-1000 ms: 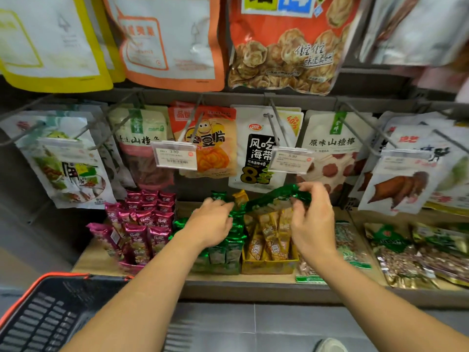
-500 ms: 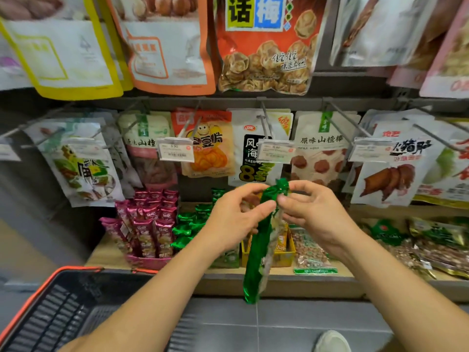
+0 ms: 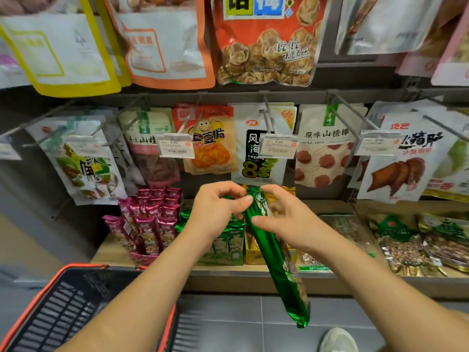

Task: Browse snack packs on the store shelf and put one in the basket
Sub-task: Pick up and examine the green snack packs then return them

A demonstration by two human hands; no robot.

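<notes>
A long strip of green snack packs (image 3: 278, 260) hangs in front of the wooden shelf (image 3: 253, 274), its lower end slanting down to the right over the floor. My left hand (image 3: 218, 212) pinches the strip near its top from the left. My right hand (image 3: 289, 219) holds the strip's upper part from the right, fingers curled round it. A black basket with an orange rim (image 3: 63, 313) sits at the lower left, under my left forearm. More green packs (image 3: 228, 240) stand in a box on the shelf behind my hands.
Pink packs (image 3: 149, 219) stand left of the green ones, a yellow box (image 3: 253, 252) right of them. Flat nut bags (image 3: 406, 245) lie at the shelf's right. Pouches hang on metal hooks (image 3: 269, 115) with price tags above. Grey tiled floor and a shoe (image 3: 337, 340) lie below.
The green strip was lifted off the shelf box and now hangs between both hands. Its lower end has swung to the right. My right hand slid down onto its upper part.
</notes>
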